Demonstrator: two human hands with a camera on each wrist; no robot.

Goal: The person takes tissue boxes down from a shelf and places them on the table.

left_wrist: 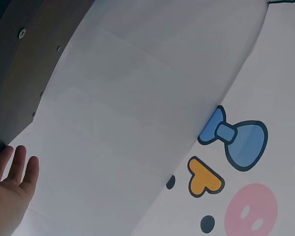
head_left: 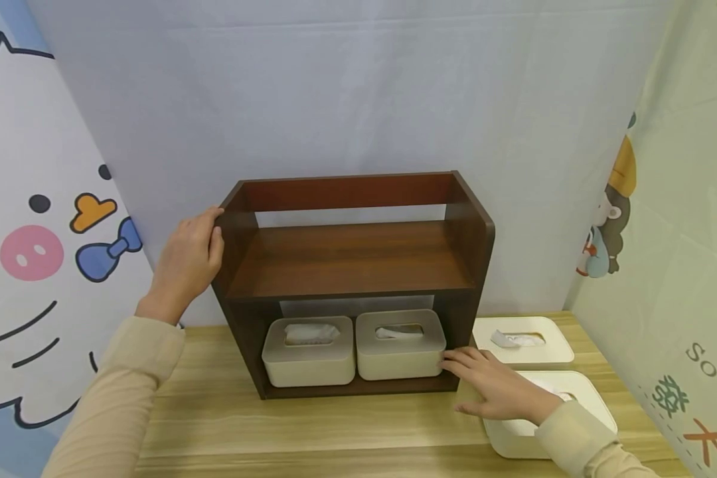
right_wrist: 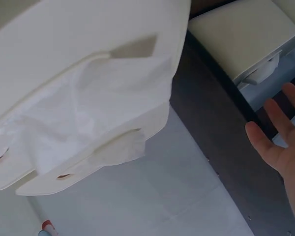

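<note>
A dark brown two-tier wooden shelf [head_left: 352, 259] stands on the table. Two cream tissue boxes sit side by side on its lower tier: a left box [head_left: 309, 373] and a right box [head_left: 401, 365], each with white tissue in its top slot. My left hand [head_left: 186, 255] rests against the upper part of the left side panel [left_wrist: 34, 64]; its fingers look outstretched in the left wrist view. Low at the shelf's right side, my right hand [head_left: 504, 385] is spread, fingertips right at the right box's corner and the panel's front edge [right_wrist: 226, 83].
Right of the shelf, two more cream tissue boxes lie on the wood-grain table [head_left: 311, 438]: a rear box [head_left: 552, 332] and a front box [head_left: 585, 398], partly covered by my right arm. Behind hangs a pale cloth [head_left: 358, 99]. Printed cartoon sheets flank both sides.
</note>
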